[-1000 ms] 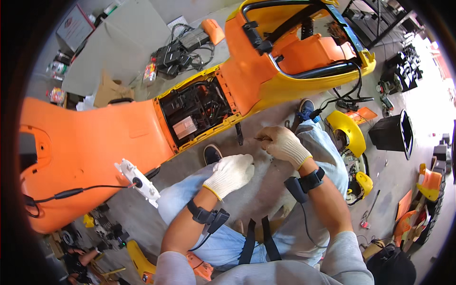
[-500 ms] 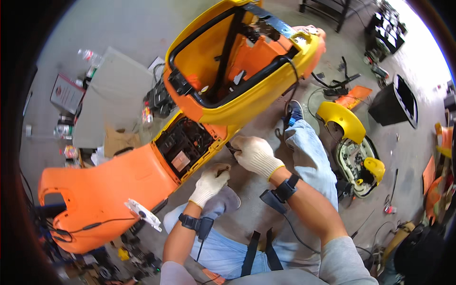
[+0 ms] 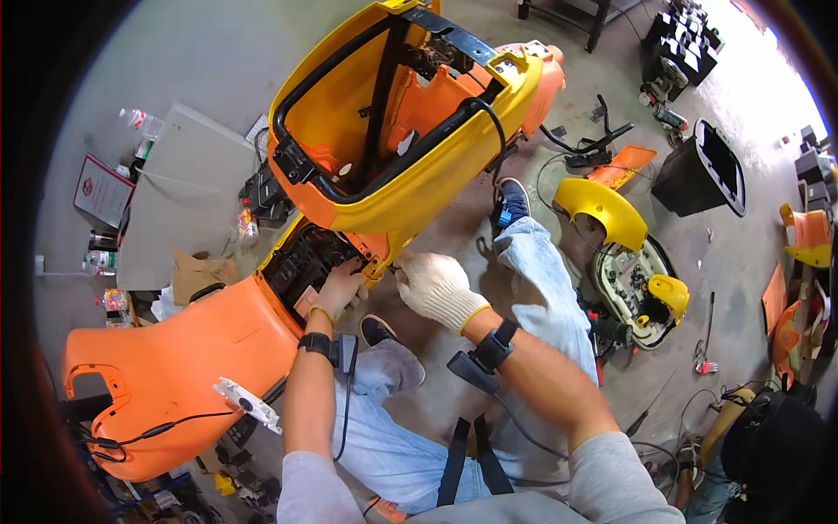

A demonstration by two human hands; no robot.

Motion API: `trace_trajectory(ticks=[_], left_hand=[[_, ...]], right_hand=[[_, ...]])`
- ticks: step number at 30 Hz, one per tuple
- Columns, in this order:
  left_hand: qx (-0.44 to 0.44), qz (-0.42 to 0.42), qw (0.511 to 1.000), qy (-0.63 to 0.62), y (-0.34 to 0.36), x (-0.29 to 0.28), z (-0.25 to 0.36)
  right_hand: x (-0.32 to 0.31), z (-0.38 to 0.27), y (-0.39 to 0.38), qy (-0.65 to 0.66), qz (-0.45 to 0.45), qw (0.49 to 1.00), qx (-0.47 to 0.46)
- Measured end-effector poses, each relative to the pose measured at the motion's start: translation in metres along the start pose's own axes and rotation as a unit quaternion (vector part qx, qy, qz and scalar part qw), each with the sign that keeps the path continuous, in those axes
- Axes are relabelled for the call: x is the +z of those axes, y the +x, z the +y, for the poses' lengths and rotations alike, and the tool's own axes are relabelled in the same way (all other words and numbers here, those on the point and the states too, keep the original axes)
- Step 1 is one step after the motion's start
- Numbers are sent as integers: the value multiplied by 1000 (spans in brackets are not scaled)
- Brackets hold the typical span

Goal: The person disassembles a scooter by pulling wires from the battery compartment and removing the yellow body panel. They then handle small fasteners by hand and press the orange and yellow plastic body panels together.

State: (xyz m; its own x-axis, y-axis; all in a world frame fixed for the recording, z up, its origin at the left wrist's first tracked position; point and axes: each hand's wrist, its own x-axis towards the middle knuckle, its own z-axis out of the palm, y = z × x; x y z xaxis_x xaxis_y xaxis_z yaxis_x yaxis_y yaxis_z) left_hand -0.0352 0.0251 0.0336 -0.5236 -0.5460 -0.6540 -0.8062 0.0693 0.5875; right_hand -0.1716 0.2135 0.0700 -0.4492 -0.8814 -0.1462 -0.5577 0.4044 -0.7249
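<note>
An orange and yellow vehicle body (image 3: pixel 201 358) lies across the view. Its yellow bin section (image 3: pixel 454 166) stands above an open compartment (image 3: pixel 297 262) of dark parts and wires. My left hand (image 3: pixel 340 288), in a white glove, has bent fingers at the compartment's right side, closed on something I cannot make out. To its right, my right hand (image 3: pixel 432 286), also gloved, is curled beside the yellow rim; what its fingertips hold is hidden. A white plate (image 3: pixel 249 406) with a cable sits by the orange panel.
A yellow fender (image 3: pixel 598 210) and a pale housing (image 3: pixel 628 301) lie right on the floor, near a black bin (image 3: pixel 698 170). A grey board (image 3: pixel 183 201), cardboard and bottles lie left. Another person (image 3: pixel 716 480) is at lower right.
My left hand has moved up into the compartment's side. My right hand has shifted left with the view. The bin section now appears further left and more of the right-hand floor shows.
</note>
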Motion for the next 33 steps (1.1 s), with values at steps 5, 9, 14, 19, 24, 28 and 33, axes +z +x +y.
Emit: trace_trajectory(ticks=[5,9,14,19,24,28,33], left_hand=[[-42,-40,995,-80,22,-2,-13],[-52,-61,984,-157,32,12,-27],[-13,-68,980,-188,40,8,-58],[76,-56,986,-137,45,14,-64],[68,-45,988,-130,38,18,-52],[25,-87,985,-144,44,15,-55],[84,-40,992,-89,50,21,-62]], right_hand=[[14,-2,3,25,28,999,-24],[21,4,10,4,0,1000,-8],[63,7,25,73,28,995,69],[101,17,46,228,108,953,168],[124,25,46,189,144,955,179],[131,16,47,162,176,957,162],[135,20,56,149,166,964,145]])
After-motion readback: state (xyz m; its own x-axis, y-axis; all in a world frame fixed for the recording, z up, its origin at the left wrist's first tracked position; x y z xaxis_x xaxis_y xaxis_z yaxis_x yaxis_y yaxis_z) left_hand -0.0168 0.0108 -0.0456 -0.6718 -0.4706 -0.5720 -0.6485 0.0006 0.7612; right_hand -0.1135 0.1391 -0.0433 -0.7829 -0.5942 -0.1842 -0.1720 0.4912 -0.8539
